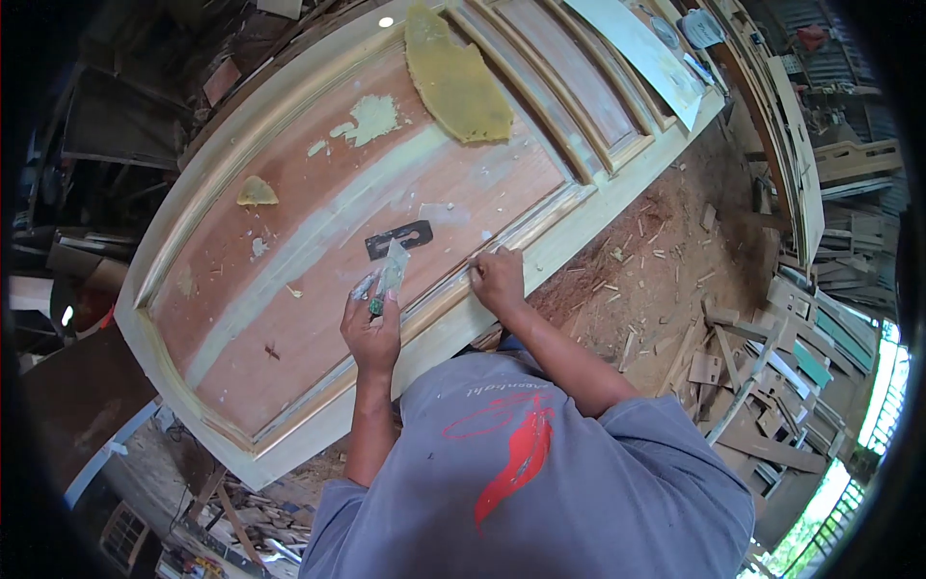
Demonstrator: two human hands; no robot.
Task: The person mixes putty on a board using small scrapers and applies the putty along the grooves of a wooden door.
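Note:
My left hand (373, 328) is closed round a putty-smeared scraper (394, 270) with a green part near its grip, above the wooden panel (328, 299). Just beyond the scraper's tip a black slotted plate (399, 239) lies on the panel. My right hand (499, 280) rests with curled fingers on the moulding (540, 227) at the panel's near edge; whatever it may hold is hidden. A pale filler band (299, 246) runs across the panel. A large yellowish sheet (458, 82) and a smaller yellowish piece (257, 191) lie farther off.
A white sheet (641, 58) and a lidded tub (701, 29) are at the upper right of the door. Wood scraps (627, 347) litter the dirt floor to the right. Stacked boards (781, 376) stand at the far right.

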